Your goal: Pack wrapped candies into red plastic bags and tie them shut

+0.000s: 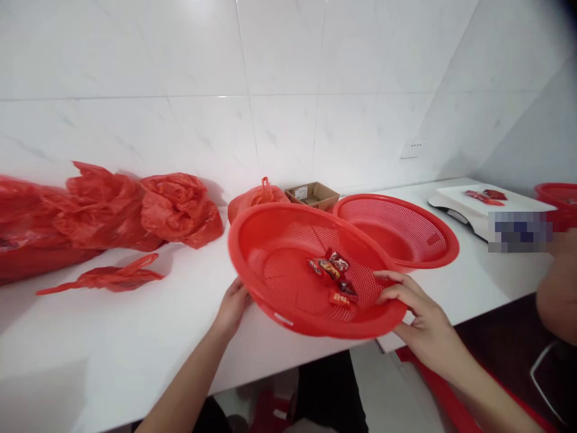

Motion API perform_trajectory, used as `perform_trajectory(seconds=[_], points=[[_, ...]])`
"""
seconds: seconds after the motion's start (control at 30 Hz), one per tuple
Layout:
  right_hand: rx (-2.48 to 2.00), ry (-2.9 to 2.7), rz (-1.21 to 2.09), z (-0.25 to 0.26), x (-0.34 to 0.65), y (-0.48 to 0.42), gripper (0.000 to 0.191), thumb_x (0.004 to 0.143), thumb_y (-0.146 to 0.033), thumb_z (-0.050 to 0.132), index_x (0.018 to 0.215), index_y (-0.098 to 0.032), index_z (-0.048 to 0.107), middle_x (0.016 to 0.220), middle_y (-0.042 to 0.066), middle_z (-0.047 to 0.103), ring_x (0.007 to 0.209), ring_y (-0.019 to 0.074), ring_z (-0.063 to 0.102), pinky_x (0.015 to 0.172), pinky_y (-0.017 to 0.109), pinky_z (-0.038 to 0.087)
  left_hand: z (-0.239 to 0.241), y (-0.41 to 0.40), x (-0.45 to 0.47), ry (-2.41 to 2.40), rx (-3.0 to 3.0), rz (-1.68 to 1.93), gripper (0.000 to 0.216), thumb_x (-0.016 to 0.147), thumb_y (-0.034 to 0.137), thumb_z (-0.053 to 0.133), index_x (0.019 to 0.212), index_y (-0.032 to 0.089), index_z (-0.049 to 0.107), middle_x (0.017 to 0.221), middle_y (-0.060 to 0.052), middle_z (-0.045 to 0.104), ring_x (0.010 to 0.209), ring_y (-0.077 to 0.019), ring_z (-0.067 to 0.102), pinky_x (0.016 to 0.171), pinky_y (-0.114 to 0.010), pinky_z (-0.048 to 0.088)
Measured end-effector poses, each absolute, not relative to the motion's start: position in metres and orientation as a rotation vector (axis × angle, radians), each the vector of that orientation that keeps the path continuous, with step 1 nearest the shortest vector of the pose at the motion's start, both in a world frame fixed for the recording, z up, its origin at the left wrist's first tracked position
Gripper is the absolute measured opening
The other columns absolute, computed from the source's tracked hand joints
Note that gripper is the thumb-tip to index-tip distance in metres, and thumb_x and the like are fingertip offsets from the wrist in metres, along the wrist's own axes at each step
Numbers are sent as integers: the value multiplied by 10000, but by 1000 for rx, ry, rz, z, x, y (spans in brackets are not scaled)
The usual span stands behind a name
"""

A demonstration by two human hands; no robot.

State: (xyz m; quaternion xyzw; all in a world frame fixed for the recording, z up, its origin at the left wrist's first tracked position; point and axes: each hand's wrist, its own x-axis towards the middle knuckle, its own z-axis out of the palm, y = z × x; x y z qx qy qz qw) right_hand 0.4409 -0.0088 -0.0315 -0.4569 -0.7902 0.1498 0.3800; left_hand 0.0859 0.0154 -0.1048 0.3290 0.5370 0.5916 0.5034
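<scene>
A round red plastic colander (279,240) is held tilted above the front part of the table, its inside facing me. My right hand (417,313) grips its right rim, fingers over the edge on the inside and thumb underneath. On the left, my left hand (235,305) holds the colander from outside and below; its fingertips are hidden behind the wall. Several small wrapped candies (333,273) in red and dark wrappers lie together inside, towards the right. Just behind stands a second red colander (401,231), partly covered by the first.
Red plastic bags (180,207) line the wall at left, with a flatter red bag (117,276) in front. Behind the colanders is a small cardboard box (315,193). To the right, a white scale (478,210) carries a few wrapped pieces. A person's arm (559,282) is at the right edge.
</scene>
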Motion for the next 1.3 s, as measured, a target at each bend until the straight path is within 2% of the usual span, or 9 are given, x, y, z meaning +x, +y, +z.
perform_trajectory(seconds=[0.13,0.27,0.37,0.47,0.67,0.77,0.93,1.13,1.3], points=[[-1314,-1998,213,-51,448,6,133,822,-276,539,935,-252,605,1331,89,486,1129,252,576,517,239,499,-112,8,53,1338,586,1458,303,705,292,734,981,193,663,1148,-81,658,908,-173,665,833,-321,532],[-1553,-2002,-12,-63,459,23,249,835,-420,524,976,-239,619,1357,109,483,1006,276,640,600,340,540,-118,6,41,1374,605,1486,287,718,317,713,972,197,654,1196,-75,615,1000,-200,638,846,-339,536],[-1741,-2150,15,-52,472,25,457,782,-573,581,1147,-299,606,1422,101,460,744,247,685,607,414,545,-125,9,37,1524,813,1506,314,729,394,672,972,197,645,1126,-71,619,1011,-224,616,840,-373,535],[-1735,-2229,41,-16,471,23,628,745,-646,603,1298,-360,518,1319,70,577,662,231,676,616,415,542,-135,12,29,1803,1121,1521,295,770,400,588,985,207,647,1090,-72,625,998,-236,602,864,-393,503],[-1305,-2337,284,53,365,68,340,868,-502,521,1125,-312,639,1063,25,701,863,216,668,714,337,525,-149,13,19,1963,1310,1534,284,827,380,505,1013,214,640,1100,-84,614,936,-227,610,777,-338,480],[-1041,-2367,509,40,286,122,197,748,-419,662,810,-235,697,842,23,705,811,185,663,733,311,514,-149,11,20,1898,1240,1582,269,809,372,549,1001,213,651,1063,-74,632,877,-209,616,751,-311,469],[-972,-2189,592,-12,196,178,357,580,-364,756,424,-235,462,700,23,664,850,197,649,855,391,499,-149,10,18,1851,1228,1649,249,821,362,553,989,202,644,1011,-70,636,864,-206,608,767,-319,466],[-915,-2197,571,9,180,206,348,476,-161,778,384,-231,449,516,12,591,712,217,607,779,387,490,-149,9,17,1834,1260,1614,237,837,365,538,981,200,629,941,-66,638,780,-199,609,697,-314,474],[-941,-2092,512,67,198,231,127,736,-278,613,668,-180,657,711,25,675,787,194,603,741,309,454,-143,8,21,1796,1240,1642,224,826,364,550,950,196,631,917,-68,644,769,-197,615,659,-301,481]])
